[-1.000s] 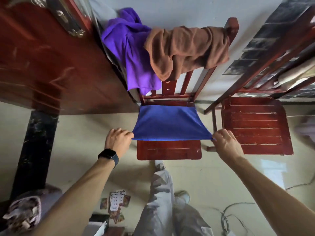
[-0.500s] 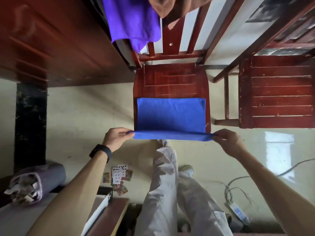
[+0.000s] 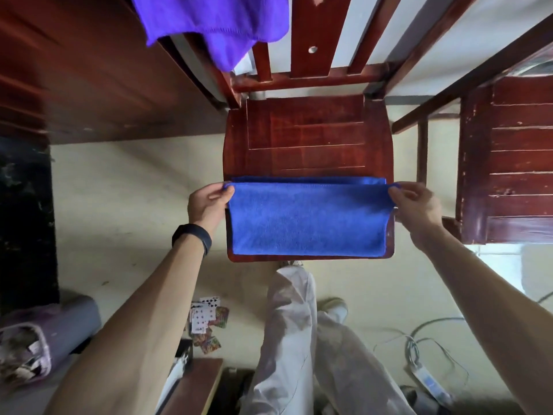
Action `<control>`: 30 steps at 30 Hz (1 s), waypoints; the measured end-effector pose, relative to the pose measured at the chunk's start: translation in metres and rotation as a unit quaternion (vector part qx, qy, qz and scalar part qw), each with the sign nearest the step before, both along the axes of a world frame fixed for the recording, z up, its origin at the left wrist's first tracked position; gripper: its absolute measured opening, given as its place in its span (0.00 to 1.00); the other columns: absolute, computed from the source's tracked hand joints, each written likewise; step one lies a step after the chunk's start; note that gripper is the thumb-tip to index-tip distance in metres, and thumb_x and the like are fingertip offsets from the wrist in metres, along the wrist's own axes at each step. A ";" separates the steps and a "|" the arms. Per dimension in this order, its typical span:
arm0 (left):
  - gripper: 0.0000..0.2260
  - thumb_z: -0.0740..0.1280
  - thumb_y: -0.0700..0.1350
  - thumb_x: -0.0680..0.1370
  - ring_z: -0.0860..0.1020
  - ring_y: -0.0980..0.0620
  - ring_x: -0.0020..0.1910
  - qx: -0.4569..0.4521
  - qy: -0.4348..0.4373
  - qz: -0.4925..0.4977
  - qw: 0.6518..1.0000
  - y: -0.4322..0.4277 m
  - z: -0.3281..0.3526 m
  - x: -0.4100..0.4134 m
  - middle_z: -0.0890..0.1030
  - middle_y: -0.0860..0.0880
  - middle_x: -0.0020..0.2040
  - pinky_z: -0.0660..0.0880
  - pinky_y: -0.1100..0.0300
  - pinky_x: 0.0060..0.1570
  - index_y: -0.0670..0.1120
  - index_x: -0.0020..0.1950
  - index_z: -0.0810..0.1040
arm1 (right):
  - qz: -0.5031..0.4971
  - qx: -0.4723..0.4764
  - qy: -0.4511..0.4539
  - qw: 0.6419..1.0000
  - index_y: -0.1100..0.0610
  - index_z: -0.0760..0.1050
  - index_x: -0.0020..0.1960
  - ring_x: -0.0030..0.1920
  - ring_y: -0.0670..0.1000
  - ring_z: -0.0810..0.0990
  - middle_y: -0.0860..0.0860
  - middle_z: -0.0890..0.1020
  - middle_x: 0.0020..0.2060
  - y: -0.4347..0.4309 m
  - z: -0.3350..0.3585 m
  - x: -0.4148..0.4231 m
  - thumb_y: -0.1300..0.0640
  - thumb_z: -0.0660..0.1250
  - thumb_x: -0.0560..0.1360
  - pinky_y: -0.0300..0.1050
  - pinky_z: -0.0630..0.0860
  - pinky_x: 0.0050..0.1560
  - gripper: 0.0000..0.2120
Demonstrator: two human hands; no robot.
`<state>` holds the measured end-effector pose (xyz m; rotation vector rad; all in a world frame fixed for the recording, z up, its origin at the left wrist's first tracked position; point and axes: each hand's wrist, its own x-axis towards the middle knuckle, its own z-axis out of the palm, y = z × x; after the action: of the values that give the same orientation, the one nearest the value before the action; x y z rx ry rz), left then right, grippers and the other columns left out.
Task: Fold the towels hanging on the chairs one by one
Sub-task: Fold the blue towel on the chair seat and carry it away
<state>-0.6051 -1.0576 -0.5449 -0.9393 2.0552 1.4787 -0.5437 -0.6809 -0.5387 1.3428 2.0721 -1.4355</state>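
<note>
A blue towel point(image 3: 308, 218) lies folded over on the front half of a red wooden chair seat point(image 3: 305, 136). My left hand point(image 3: 208, 205) pinches its upper left corner, and my right hand point(image 3: 416, 205) pinches the upper right corner. The top layer's edge sits just short of the lower layer's far edge. A purple towel point(image 3: 215, 22) hangs from the chair back at the top left. The brown towel is out of view.
A second red chair point(image 3: 508, 163) stands to the right. A dark wooden door point(image 3: 74, 70) is at the left. Playing cards point(image 3: 206, 322), a purple bin point(image 3: 36, 339) and cables point(image 3: 419, 345) lie on the floor near my legs.
Both hands have carried the towel's near edge forward over itself, making a fold on the seat's front half. The camera tilted down, and the brown towel left the view.
</note>
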 end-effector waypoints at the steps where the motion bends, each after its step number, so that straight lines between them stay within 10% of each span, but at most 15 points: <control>1: 0.07 0.74 0.44 0.74 0.83 0.46 0.47 -0.016 0.008 -0.014 1.000 -0.001 -0.005 -0.003 0.85 0.46 0.47 0.80 0.52 0.49 0.48 0.52 0.84 | 0.003 0.011 0.000 1.000 0.45 0.79 0.43 0.43 0.54 0.82 0.54 0.85 0.49 -0.001 -0.004 -0.003 0.53 0.70 0.75 0.52 0.81 0.46 0.04; 14: 0.05 0.73 0.45 0.74 0.83 0.53 0.46 -0.152 0.033 -0.117 0.981 0.004 -0.025 -0.018 0.84 0.55 0.42 0.78 0.59 0.53 0.54 0.48 0.83 | 0.039 0.079 -0.027 0.996 0.42 0.81 0.45 0.49 0.52 0.84 0.45 0.84 0.45 0.001 -0.030 -0.019 0.51 0.69 0.73 0.55 0.80 0.57 0.04; 22: 0.16 0.66 0.45 0.77 0.77 0.42 0.55 -0.348 0.107 -0.312 0.878 0.011 -0.018 -0.006 0.75 0.46 0.61 0.74 0.49 0.48 0.50 0.64 0.74 | 0.046 0.185 0.017 0.982 0.53 0.78 0.60 0.52 0.52 0.82 0.50 0.83 0.54 -0.009 -0.031 -0.013 0.50 0.68 0.76 0.42 0.74 0.54 0.14; 30: 0.26 0.63 0.54 0.78 0.63 0.38 0.75 -0.374 0.222 -0.441 0.785 0.063 -0.040 0.066 0.65 0.43 0.76 0.62 0.41 0.71 0.48 0.76 0.67 | 0.363 0.347 0.131 0.855 0.57 0.71 0.72 0.74 0.60 0.67 0.57 0.69 0.75 -0.081 -0.052 0.052 0.48 0.63 0.80 0.61 0.65 0.71 0.24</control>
<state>-0.5390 -0.9950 -0.5847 0.2851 2.8742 0.3541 -0.4915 -0.7622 -0.5909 0.3705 2.9734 -0.5655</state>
